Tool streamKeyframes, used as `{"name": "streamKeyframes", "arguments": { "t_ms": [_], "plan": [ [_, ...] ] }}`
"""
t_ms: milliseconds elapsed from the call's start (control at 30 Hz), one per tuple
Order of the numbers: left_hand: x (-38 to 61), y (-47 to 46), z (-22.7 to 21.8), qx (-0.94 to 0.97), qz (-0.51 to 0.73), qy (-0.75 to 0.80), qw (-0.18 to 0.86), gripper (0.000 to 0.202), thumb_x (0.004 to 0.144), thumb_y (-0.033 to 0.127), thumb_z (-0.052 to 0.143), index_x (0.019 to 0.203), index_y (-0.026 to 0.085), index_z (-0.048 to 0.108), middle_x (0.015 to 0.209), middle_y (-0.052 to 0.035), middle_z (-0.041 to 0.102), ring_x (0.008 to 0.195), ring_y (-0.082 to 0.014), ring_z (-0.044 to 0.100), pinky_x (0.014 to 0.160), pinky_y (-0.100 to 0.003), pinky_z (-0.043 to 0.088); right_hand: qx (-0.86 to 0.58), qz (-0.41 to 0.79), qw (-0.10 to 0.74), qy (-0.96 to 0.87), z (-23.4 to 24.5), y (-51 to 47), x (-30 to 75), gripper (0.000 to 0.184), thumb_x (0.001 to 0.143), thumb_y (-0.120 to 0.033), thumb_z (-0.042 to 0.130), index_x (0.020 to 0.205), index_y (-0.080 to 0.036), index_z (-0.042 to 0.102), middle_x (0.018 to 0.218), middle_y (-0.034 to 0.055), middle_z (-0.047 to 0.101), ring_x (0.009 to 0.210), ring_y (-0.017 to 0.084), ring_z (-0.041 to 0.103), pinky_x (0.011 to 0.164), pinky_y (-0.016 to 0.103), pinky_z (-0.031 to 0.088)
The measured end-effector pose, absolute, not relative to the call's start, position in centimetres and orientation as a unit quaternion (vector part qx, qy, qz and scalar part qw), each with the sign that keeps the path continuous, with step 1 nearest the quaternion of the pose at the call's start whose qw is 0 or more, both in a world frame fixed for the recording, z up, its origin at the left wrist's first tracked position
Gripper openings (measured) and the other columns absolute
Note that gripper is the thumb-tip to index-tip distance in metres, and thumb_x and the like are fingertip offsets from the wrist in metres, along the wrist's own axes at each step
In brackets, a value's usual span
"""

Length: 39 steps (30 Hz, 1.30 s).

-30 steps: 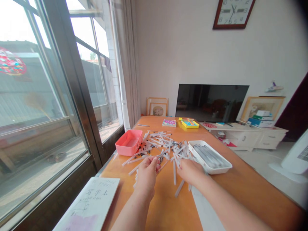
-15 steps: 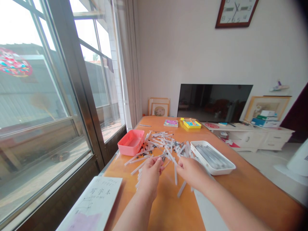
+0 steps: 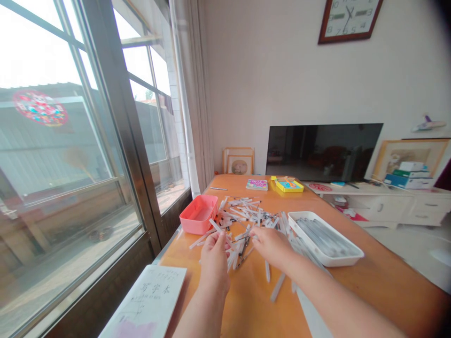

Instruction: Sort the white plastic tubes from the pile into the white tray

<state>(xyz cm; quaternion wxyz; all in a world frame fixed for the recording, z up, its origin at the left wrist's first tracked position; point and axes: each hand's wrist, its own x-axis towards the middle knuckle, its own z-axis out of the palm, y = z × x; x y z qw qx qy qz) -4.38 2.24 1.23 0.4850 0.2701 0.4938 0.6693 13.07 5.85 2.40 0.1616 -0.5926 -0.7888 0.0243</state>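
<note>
My left hand (image 3: 215, 251) is closed in a pinch on a translucent white pen barrel (image 3: 215, 226), which slants up past the fingertips. Just right of it, my right hand (image 3: 269, 241) is also closed, its fingertips pinched together; what they hold, if anything, is too small to name. Both hands are over a loose pile of pen parts (image 3: 243, 211), with pale barrels and black-tipped pieces. To the right a white tray (image 3: 347, 258) contains a row of grey-looking pens (image 3: 313, 232). A pink plastic basket (image 3: 195, 226) stands left of the pile.
A writing booklet (image 3: 155, 286) lies at the near left. Toward the table's far end are a small colourful book (image 3: 256, 185), a yellow box (image 3: 291, 186) and a pen (image 3: 218, 188). Windows (image 3: 116, 117) border the table's left side; a television (image 3: 324, 152) stands beyond it.
The view has shifted slightly left and up. A barrel now sticks up from my left hand's fingers. My right hand has moved a little closer to my left.
</note>
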Motion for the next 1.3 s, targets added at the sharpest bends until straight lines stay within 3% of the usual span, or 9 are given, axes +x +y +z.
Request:
{"name": "streamKeyframes", "arguments": {
  "t_ms": [267,467,700,767,933,1067,1300],
  "plan": [
    [-5.1,2.8,1.0,0.22,0.688,0.499,0.478,0.043,0.068,0.053,0.081,0.089,0.018,0.065,0.08,-0.0022,0.066,0.066,-0.0121,0.056,0.061,-0.024,0.038,-0.599,-0.019,0.102,-0.794,0.9,8.9,11.2,0.026,0.087,-0.015,0.051,0.098,-0.023,0.073,0.096,0.0096,0.079,0.094,0.027,0.073,0.075,0.03,0.043],
    [-5.2,2.8,1.1,0.227,0.673,0.511,0.483,0.041,0.072,0.053,0.077,0.091,0.019,0.065,0.085,-0.0029,0.069,0.069,-0.0125,0.058,0.06,-0.024,0.036,-0.592,-0.022,0.091,-0.8,1.0,8.8,11.5,0.023,0.089,-0.016,0.051,0.097,-0.023,0.072,0.098,0.0099,0.078,0.096,0.026,0.072,0.075,0.03,0.041],
    [-5.0,2.5,1.1,0.25,0.663,0.518,0.479,0.048,0.069,0.06,0.078,0.09,0.019,0.065,0.083,-0.0021,0.067,0.066,-0.0118,0.055,0.058,-0.024,0.033,-0.62,-0.016,0.124,-0.774,2.5,7.2,14.2,0.021,0.091,-0.023,0.051,0.099,-0.026,0.07,0.088,0.0062,0.077,0.084,0.023,0.07,0.065,0.028,0.035],
    [-4.7,2.4,1.2,0.269,0.652,0.522,0.479,0.047,0.07,0.059,0.078,0.089,0.019,0.065,0.08,-0.0017,0.066,0.064,-0.0112,0.053,0.058,-0.024,0.034,-0.634,0.016,0.171,-0.754,2.7,6.9,15.7,0.02,0.091,-0.025,0.051,0.101,-0.026,0.069,0.086,0.0049,0.076,0.081,0.021,0.07,0.063,0.027,0.035],
    [-3.6,1.8,1.0,0.36,0.59,0.518,0.504,0.039,0.075,0.056,0.076,0.081,0.02,0.063,0.069,0.0004,0.06,0.058,-0.0105,0.046,0.057,-0.024,0.031,-0.588,0.258,0.415,-0.644,2.5,6.8,18.4,0.023,0.089,-0.039,0.053,0.099,-0.021,0.065,0.078,0.001,0.073,0.066,0.018,0.069,0.06,0.026,0.045],
    [-2.5,1.3,0.5,0.452,0.531,0.494,0.518,0.033,0.079,0.052,0.074,0.073,0.021,0.065,0.068,-0.0017,0.061,0.06,-0.0129,0.046,0.057,-0.025,0.03,-0.553,0.32,0.546,-0.541,3.4,6.7,18.9,0.026,0.079,-0.04,0.065,0.094,-0.019,0.06,0.081,0.0026,0.072,0.065,0.018,0.069,0.058,0.026,0.047],
    [-1.4,0.6,0.7,0.511,0.47,0.474,0.542,0.024,0.08,0.044,0.073,0.076,0.021,0.069,0.066,-0.0009,0.058,0.057,-0.0129,0.042,0.054,-0.025,0.029,-0.499,0.334,0.657,-0.456,5.8,6.1,18.8,0.069,0.076,-0.036,0.07,0.14,-0.022,0.049,0.089,0.0033,0.076,0.069,0.018,0.068,0.057,0.024,0.044]
  ]
}}
